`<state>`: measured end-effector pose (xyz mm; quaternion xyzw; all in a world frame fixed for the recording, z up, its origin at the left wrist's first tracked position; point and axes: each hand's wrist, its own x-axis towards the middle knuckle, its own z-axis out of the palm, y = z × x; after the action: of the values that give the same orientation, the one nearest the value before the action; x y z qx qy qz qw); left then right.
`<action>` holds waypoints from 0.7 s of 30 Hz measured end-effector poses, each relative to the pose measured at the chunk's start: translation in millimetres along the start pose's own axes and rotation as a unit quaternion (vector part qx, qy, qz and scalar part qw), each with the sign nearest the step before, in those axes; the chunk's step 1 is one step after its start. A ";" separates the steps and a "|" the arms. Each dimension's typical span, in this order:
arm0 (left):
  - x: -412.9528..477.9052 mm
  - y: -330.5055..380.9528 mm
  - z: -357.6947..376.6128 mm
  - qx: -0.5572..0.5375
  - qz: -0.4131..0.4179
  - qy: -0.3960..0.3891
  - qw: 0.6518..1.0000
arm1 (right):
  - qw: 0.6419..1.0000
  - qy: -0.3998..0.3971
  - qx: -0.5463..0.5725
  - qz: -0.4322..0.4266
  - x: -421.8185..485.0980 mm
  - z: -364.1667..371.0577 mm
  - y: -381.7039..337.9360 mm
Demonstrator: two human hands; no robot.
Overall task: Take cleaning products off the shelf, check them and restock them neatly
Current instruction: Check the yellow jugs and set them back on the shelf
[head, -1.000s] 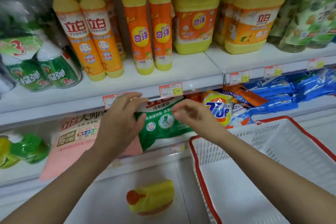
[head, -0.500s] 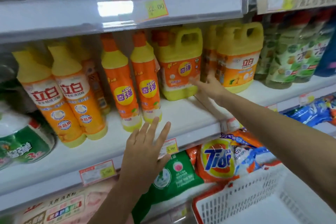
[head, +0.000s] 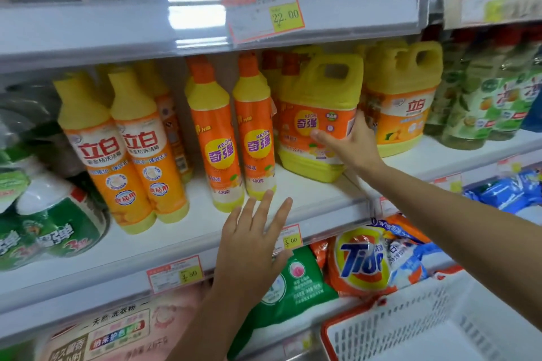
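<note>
The yellow jug (head: 318, 117) with the orange label stands on the middle shelf (head: 308, 199), near the front edge and tilted a little toward the person, and this is the product that the person seems about to take down. The right hand (head: 352, 141) lies against the jug's right side, the thumb across the label and the fingers around the far side; the grip is wide and pressed on the body of the jug, but it does not close around it, and the handle on top is not used. The risk begins here, in the writer's judgement: a full jug is probably heavy, its plastic label looks smooth, and one hand that only clamps the side may let it slip or tip forward over the front edge of the shelf. The second jug (head: 401, 102) stands just beside it on the right, touching or nearly touching, so the fingers have little room and may drag this neighbour out of line. On the left, two tall orange bottles (head: 234, 138) stand close to the jug; they are narrow and high, and a push from the jug could knock them over like a row. The left hand (head: 252, 249) hovers open with spread fingers before the front edge of the shelf, holding nothing, near the bottles' feet. Below at the right, the white basket (head: 410, 328) waits with its red rim.
</note>
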<state>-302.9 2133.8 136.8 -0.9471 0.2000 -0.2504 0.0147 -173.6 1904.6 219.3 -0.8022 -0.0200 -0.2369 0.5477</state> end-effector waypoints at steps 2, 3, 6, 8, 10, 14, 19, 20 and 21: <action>0.3 0.3 -2.1 -0.002 -0.002 -0.002 1.000 | 0.997 0.034 0.054 0.037 -3.0 -4.8 -2.7; 0.4 0.2 -2.7 -0.003 -0.002 -0.003 1.000 | 0.995 0.043 0.074 0.060 -3.3 -8.4 -6.7; 0.8 0.0 -4.5 -0.006 -0.003 -0.021 1.000 | 0.992 0.048 0.091 0.072 -3.3 -20.7 -22.2; 0.7 -1.8 -4.8 -0.007 -0.002 -0.027 1.000 | 0.992 0.041 0.107 0.059 -7.7 -31.3 -38.8; 0.1 -4.2 -5.0 -0.018 0.002 -0.045 0.999 | 0.992 0.032 0.114 0.052 -21.6 -44.9 -55.8; -3.6 -0.2 -20.3 -0.173 -0.034 -0.045 0.983 | 0.989 -0.019 0.141 0.048 -81.9 -75.4 -70.5; -16.7 64.4 -82.7 -0.621 -0.218 -0.042 0.752 | 0.977 -0.030 0.158 0.138 -175.6 -104.4 -51.0; -19.6 79.8 -90.9 -0.672 -0.227 -0.078 0.701 | 0.973 -0.025 0.172 0.154 -193.5 -107.9 -48.4; -23.6 94.4 -94.9 -0.702 -0.232 -0.113 0.664 | 0.969 -0.022 0.183 0.167 -209.4 -110.6 -44.2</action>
<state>-402.3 2063.0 196.7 -0.7137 0.0871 0.0781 -0.6906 -411.9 1871.7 205.4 -0.6853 0.0589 -0.1163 0.7165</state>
